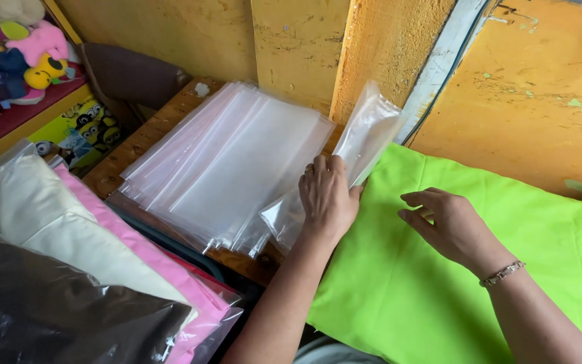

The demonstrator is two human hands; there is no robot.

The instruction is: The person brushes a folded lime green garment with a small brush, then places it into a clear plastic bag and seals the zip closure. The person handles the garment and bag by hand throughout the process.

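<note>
Clear plastic bag (pixel 358 145) gripped by left hand (pixel 328 195); right hand (pixel 449 222) open on green cloth (pixel 439 283).

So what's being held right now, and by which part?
The left hand holds a clear plastic bag along its long edge, near the middle. The right hand holds nothing.

Colours at the packing bench

The folded cloth (pixel 453 269) at 4 o'clock was plain lime green; the plastic bag (pixel 365 135) above it and the stack of bags (pixel 230 162) at 10 o'clock were clear with a faint pink cast. At 8 o'clock lay bagged cloths in cream (pixel 42 216), pink (pixel 170 276) and dark brown (pixel 42 310). The wall (pixel 533 87) at 1 o'clock was ochre yellow with pale green flecks. Plush toys (pixel 28 54) at 10 o'clock showed pink, yellow and navy.
</note>
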